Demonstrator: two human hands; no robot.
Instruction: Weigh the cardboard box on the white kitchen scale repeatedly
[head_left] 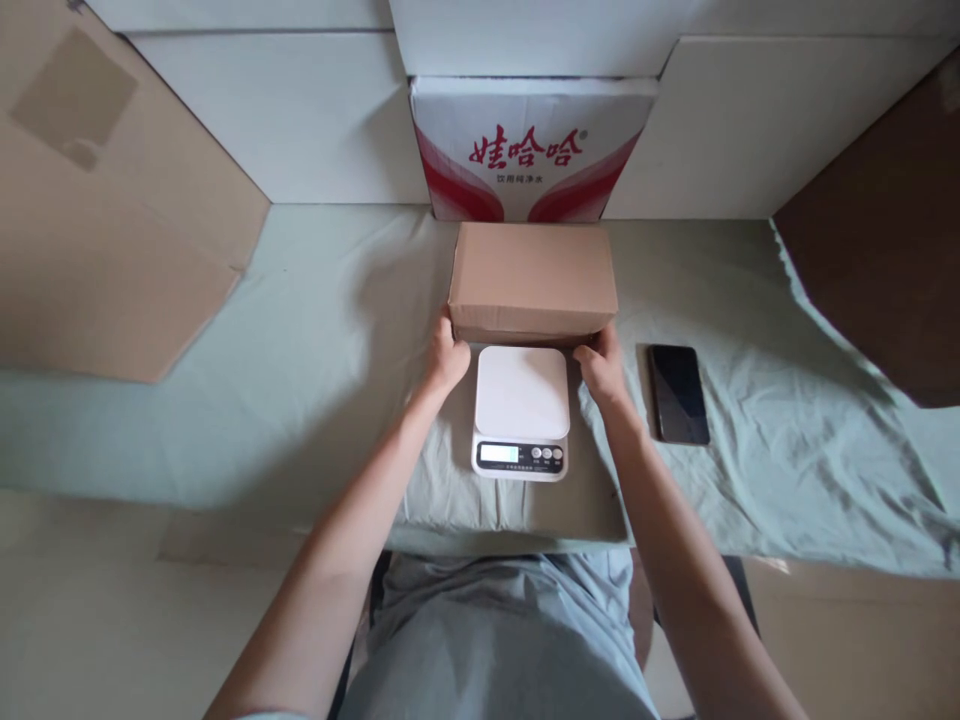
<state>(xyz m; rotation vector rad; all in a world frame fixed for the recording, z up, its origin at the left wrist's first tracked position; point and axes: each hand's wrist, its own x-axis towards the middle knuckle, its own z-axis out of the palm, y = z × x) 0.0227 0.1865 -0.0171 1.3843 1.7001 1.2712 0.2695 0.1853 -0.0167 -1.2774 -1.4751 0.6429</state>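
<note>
A closed brown cardboard box (pixel 535 270) is between my two hands, just behind the scale. My left hand (pixel 448 358) grips its near left corner, with the fingers partly hidden by the box. At the near right corner, my right hand (pixel 602 366) holds it in the same way. Directly in front of the box lies a white digital kitchen scale (pixel 523 392) with a bare platform. Its small display is lit, but the digits are too small to read. Whether the box rests on the cloth or is slightly raised, I cannot tell.
A black smartphone (pixel 679 394) lies right of my right hand on the pale green cloth (pixel 322 300). Behind stands a white and red printed carton (pixel 534 150) against white panels. Large cardboard sheets rise at left (pixel 120 200) and right (pixel 885 230). The table's front edge is near my body.
</note>
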